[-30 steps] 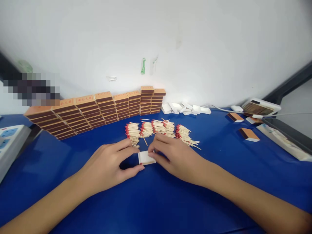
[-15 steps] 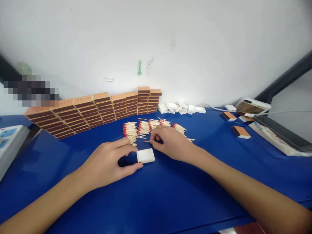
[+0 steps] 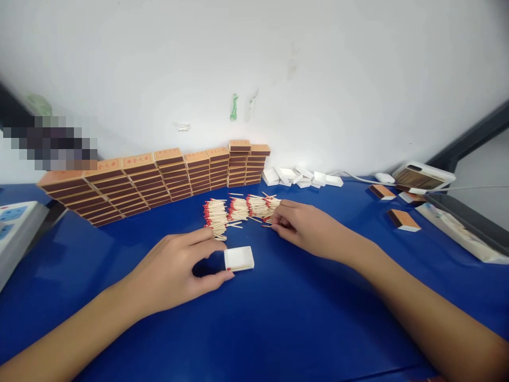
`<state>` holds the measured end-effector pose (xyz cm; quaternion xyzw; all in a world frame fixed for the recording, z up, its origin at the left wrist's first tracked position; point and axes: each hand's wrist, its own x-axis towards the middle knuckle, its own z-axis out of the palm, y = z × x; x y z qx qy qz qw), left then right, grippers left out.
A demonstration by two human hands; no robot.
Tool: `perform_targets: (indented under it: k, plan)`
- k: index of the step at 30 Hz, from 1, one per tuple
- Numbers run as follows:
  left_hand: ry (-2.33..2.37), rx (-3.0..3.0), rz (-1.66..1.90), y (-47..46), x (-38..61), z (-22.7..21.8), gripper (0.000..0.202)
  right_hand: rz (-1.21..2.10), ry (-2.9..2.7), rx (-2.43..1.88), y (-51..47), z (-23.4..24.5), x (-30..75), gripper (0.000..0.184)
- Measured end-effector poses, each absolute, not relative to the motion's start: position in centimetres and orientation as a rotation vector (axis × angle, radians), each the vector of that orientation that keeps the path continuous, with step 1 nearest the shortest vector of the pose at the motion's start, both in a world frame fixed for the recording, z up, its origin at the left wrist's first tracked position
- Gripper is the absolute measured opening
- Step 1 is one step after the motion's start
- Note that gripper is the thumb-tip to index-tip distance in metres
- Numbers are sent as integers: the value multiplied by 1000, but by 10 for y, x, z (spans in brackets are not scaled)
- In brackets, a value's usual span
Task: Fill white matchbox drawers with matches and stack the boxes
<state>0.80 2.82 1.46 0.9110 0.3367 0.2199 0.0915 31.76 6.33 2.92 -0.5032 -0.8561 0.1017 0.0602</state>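
Left hand [image 3: 178, 270]: pinches the white matchbox tray [image 3: 239, 259] by its left end, on the blue bench [image 3: 278, 318].
Right hand [image 3: 306, 225]: has left the tray; fingers now curled on the matches [image 3: 238, 209] (grasp hidden, cannot tell).
Tray: uncovered, just before the pile.

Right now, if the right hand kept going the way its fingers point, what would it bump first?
The pile of red-tipped matches: the right hand points left at it, and its fingertips seem to be at the pile's edge.
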Motion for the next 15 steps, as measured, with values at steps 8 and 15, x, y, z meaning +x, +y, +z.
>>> perform_targets:
  k: [8,15]
  plan:
    - [967,2778,705,28,9,11,25,204,-2566,-1565,63,26,323,10]
    - [978,2752,682,30,7,11,24,266,-2535,-1521,66,26,323,20]
